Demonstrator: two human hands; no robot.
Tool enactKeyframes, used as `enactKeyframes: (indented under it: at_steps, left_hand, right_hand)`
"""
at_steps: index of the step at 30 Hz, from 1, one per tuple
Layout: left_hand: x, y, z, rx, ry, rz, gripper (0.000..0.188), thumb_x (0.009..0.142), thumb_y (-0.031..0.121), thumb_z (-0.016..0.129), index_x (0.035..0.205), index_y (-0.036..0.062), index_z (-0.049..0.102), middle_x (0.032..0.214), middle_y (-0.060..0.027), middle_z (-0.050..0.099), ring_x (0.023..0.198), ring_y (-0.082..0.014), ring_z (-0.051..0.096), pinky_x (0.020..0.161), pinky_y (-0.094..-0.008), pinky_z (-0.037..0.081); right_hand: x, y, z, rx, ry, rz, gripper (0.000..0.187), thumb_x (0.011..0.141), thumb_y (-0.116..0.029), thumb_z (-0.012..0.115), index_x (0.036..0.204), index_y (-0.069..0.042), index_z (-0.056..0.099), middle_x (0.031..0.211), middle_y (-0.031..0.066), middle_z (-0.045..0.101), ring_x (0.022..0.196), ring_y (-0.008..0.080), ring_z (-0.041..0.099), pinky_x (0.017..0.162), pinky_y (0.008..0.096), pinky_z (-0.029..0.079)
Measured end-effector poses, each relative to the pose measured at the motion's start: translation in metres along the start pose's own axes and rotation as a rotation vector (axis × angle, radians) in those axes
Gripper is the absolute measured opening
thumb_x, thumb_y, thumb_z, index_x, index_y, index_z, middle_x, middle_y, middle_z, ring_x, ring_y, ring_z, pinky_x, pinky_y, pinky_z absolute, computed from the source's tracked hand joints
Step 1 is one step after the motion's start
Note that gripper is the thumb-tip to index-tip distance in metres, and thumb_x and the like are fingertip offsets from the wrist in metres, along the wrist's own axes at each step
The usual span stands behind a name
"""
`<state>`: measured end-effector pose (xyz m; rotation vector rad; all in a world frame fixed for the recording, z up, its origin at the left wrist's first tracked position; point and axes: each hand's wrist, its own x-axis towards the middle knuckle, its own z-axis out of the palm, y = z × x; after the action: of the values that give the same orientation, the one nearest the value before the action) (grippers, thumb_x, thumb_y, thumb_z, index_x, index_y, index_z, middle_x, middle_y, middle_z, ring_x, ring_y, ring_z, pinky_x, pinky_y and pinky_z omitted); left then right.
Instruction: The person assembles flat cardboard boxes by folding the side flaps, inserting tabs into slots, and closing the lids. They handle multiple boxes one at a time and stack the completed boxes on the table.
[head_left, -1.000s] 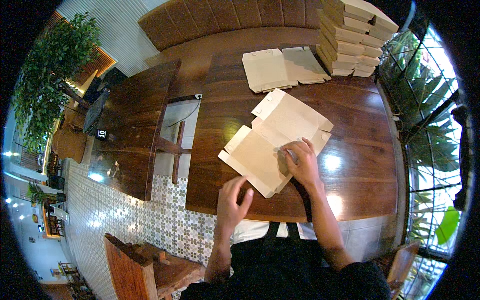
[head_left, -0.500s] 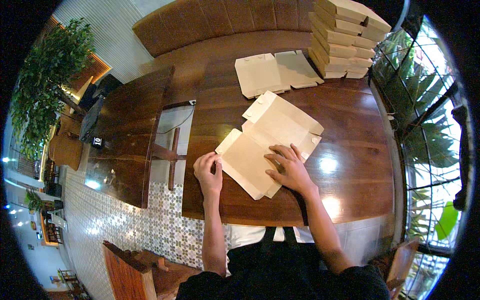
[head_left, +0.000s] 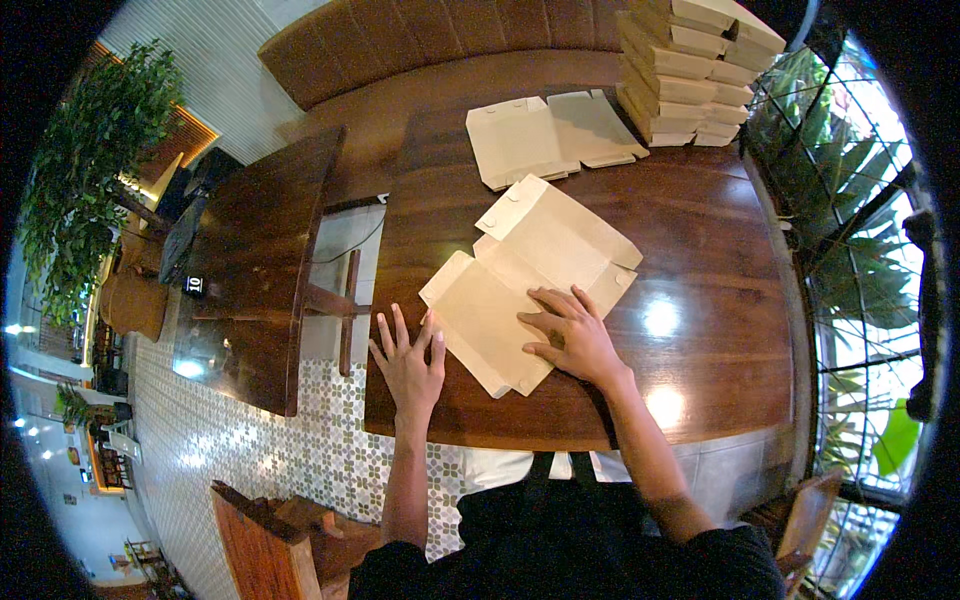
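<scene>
Turned at an angle in front of me, an unfolded cardboard box (head_left: 490, 315) lies on the dark wooden table (head_left: 700, 370). Its flaps and small round tabs show along the edges. My right hand (head_left: 578, 335) rests on its lower right part, fingers spread and bent a little. My left hand (head_left: 408, 362) is beside the box's left corner, fingers stretched apart with nothing in them; the index fingertip is close to the cardboard edge, and I cannot tell if it touches.
Farther back lies a second flat cardboard box (head_left: 515, 140). A tall stack of folded boxes (head_left: 690, 85) stands at the table's far right. Another wooden table (head_left: 255, 290) is on the left, a brown bench (head_left: 450, 35) behind, and a barred window (head_left: 850, 250) at right.
My left hand has let go of the box's left corner and spread its fingers, moving slightly left. The right hand stays on the cardboard. The view has shifted a little.
</scene>
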<state>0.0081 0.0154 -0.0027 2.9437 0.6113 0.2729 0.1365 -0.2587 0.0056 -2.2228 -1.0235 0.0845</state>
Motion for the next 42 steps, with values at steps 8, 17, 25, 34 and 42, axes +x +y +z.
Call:
enactKeyframes:
  at_steps: [8,17,25,34,42]
  left_hand:
    - [0.037,-0.014,0.012,-0.3,0.002,-0.226,0.071,0.11,0.06,0.031,0.154,0.0088,0.053,0.17,-0.0166,0.032,0.161,-0.0375,0.016,0.127,-0.0649,0.0]
    - [0.123,0.012,0.011,-0.284,-0.151,-0.005,0.072,0.11,0.054,0.037,0.149,-0.004,0.053,0.162,-0.0291,0.039,0.16,-0.0418,0.015,0.131,-0.0538,0.01]
    - [0.066,0.06,0.001,-0.168,-0.252,0.084,0.07,0.109,0.042,0.048,0.151,-0.013,0.042,0.163,-0.0337,0.034,0.158,-0.042,0.021,0.13,-0.0534,0.016]
    - [0.025,0.077,0.044,-0.092,0.075,0.179,0.076,0.108,0.039,0.053,0.157,-0.0146,0.028,0.164,-0.0389,0.024,0.155,-0.0508,0.024,0.128,-0.0563,0.02]
    - [0.023,0.078,0.04,0.032,0.05,0.177,0.085,0.098,0.041,0.063,0.155,-0.0146,0.034,0.163,-0.0357,0.031,0.157,-0.046,0.022,0.129,-0.0605,0.01]
  right_hand:
    - [0.0,0.002,0.002,0.003,0.02,-0.004,0.047,0.088,-0.046,0.078,0.13,-0.026,0.073,0.156,0.0055,0.054,0.147,0.028,0.045,0.128,0.0548,0.022]
    - [-0.001,0.005,0.004,0.015,0.05,-0.015,0.048,0.085,-0.044,0.08,0.128,-0.025,0.073,0.154,0.0052,0.055,0.146,0.0269,0.047,0.127,0.055,0.025]
    - [-0.001,0.007,0.005,0.046,0.083,0.006,0.05,0.082,-0.044,0.083,0.127,-0.024,0.073,0.151,0.0043,0.057,0.146,0.0247,0.048,0.127,0.0545,0.025]
    - [0.002,-0.006,-0.002,0.019,0.05,0.024,0.046,0.085,-0.039,0.08,0.128,-0.022,0.072,0.149,0.0065,0.059,0.144,0.0279,0.049,0.127,0.053,0.026]
    - [0.089,-0.028,0.028,-0.213,0.081,-0.207,0.05,0.103,-0.047,0.054,0.141,-0.016,0.065,0.167,0.0178,0.032,0.157,0.0414,0.022,0.125,0.0686,0.011]
